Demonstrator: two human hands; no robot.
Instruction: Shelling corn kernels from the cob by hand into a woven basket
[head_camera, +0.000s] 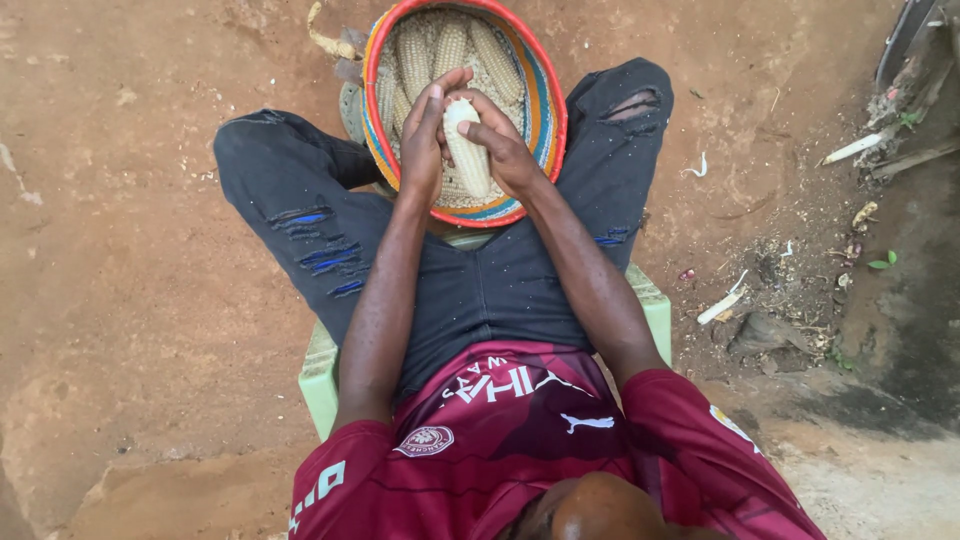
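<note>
A pale maize cob (467, 152) is held upright over a woven basket (548, 100) with a red, blue and orange rim. My left hand (424, 135) wraps the cob's left side, thumb and fingers pressed on its top. My right hand (505, 148) grips the cob from the right, fingers across its upper half. Inside the basket lie several more whole maize cobs (450, 50) on a bed of loose kernels. The basket rests between my knees, its near rim against my dark torn jeans.
I sit on a light green plastic stool (320, 375) on bare reddish earth. Stripped cob pieces (722, 305) and plant scraps lie on the ground to the right. A curled husk (330, 40) lies beside the basket's far left rim.
</note>
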